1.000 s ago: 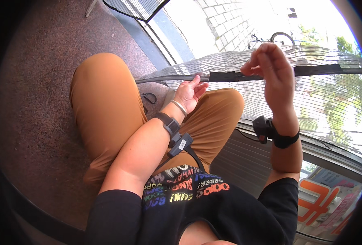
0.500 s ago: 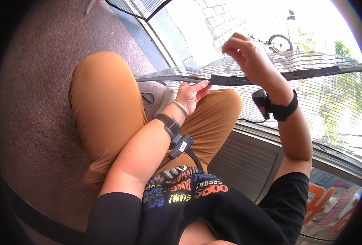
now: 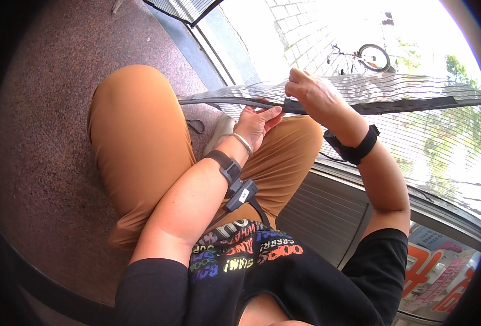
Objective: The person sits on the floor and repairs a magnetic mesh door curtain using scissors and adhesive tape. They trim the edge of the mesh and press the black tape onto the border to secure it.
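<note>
The grey edge band [image 3: 229, 101] of a striped mesh curtain [image 3: 403, 122] is pinched between the left hand's [image 3: 254, 125] thumb and fingers, beside the end of a black strip [image 3: 414, 105] laid along it. The right hand [image 3: 317, 98] is held near that end, fingers curled; whether anything is caught in its grip cannot be told. The curtain is stretched beyond the brown trousers [image 3: 137, 119].

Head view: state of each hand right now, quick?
Left hand: closed, holding the dark edging of the mesh screen.
Right hand: curled by the black strip; whether it grips anything cannot be told.
</note>
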Demonstrator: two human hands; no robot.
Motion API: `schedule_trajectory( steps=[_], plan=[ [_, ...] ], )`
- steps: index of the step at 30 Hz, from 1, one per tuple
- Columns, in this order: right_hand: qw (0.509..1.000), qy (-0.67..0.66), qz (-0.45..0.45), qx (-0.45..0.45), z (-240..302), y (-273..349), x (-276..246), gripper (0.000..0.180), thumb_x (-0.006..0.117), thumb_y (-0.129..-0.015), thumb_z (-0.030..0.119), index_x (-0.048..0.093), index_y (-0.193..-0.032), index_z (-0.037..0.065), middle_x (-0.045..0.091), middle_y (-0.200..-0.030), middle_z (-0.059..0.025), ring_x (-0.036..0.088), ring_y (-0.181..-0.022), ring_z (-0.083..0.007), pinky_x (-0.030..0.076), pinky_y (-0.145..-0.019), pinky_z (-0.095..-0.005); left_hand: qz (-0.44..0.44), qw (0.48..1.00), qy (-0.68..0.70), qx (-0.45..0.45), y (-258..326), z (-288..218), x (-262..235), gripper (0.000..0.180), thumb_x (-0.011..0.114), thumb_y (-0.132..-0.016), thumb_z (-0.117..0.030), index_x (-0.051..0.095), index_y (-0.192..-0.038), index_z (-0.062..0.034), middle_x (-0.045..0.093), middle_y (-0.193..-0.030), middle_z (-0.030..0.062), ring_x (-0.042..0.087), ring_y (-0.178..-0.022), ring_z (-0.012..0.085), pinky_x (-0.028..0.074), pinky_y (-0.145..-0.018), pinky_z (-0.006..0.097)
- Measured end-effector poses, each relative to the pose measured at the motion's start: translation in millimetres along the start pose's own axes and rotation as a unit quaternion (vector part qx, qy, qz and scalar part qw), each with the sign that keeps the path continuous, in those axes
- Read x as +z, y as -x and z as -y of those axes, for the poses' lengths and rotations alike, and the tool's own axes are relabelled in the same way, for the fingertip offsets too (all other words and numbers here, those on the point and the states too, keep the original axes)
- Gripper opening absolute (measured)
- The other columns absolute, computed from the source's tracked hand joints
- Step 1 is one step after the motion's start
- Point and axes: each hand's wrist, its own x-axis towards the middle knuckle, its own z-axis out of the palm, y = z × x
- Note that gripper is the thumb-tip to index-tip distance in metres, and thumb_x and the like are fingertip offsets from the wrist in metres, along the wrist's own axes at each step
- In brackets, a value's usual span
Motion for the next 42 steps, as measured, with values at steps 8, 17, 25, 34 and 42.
schedule_trajectory(
  steps=[8,17,25,34,42],
  plan=[
    [0.999,0.031,0.002,-0.012,1.5,-0.3,7.2,0.005,0.048,-0.077,0.003,0.052,-0.076,0.0,0.046,-0.085,-0.0115,0.051,-0.083,-0.0275,0.044,-0.071,-0.0352,0.006,1.0,-0.003,0.008,-0.7,1.7,-0.7,0.023,0.066,-0.077,0.003,0.054,-0.094,-0.0073,0.06,-0.093,0.0055,0.061,-0.085,0.0176,0.053,-0.076,0.024],
    [0.995,0.094,0.013,-0.031,2.1,-1.2,8.8,0.005,0.055,-0.074,0.003,0.058,-0.071,0.002,0.05,-0.084,-0.0084,0.055,-0.084,-0.021,0.047,-0.072,-0.0302,0.001,1.0,-0.019,0.014,-1.2,3.1,-0.8,0.023,0.066,-0.077,0.003,0.055,-0.093,-0.0075,0.059,-0.093,0.0043,0.06,-0.088,0.0162,0.051,-0.08,0.026],
    [0.994,0.085,0.046,-0.047,4.2,-7.8,12.6,0.004,0.053,-0.073,0.001,0.057,-0.073,-0.001,0.051,-0.084,-0.0098,0.054,-0.083,-0.024,0.046,-0.071,-0.0318,-0.008,0.999,-0.031,0.021,-3.1,5.1,-3.4,0.023,0.065,-0.077,0.005,0.055,-0.093,-0.0073,0.059,-0.093,0.0038,0.059,-0.087,0.015,0.05,-0.079,0.026],
    [0.99,0.105,0.072,-0.065,-3.3,1.2,30.5,0.009,0.054,-0.073,0.001,0.059,-0.065,0.0,0.055,-0.084,-0.0105,0.056,-0.081,-0.0251,0.047,-0.071,-0.0323,0.009,0.998,-0.05,0.02,-7.7,5.2,-3.2,0.02,0.065,-0.076,0.006,0.057,-0.09,-0.0061,0.061,-0.091,0.0044,0.061,-0.086,0.0162,0.052,-0.077,0.026],
    [0.977,-0.1,-0.177,0.062,8.6,9.3,2.1,0.053,0.054,-0.08,-0.005,0.044,-0.129,0.014,0.056,-0.104,-0.0138,0.06,-0.078,-0.0297,0.05,-0.07,-0.0375,-0.011,0.998,-0.037,0.049,-6.7,-0.9,3.7,0.018,0.062,-0.078,0.007,0.056,-0.089,-0.0062,0.061,-0.09,0.0055,0.062,-0.084,0.016,0.054,-0.078,0.025]
  ],
)
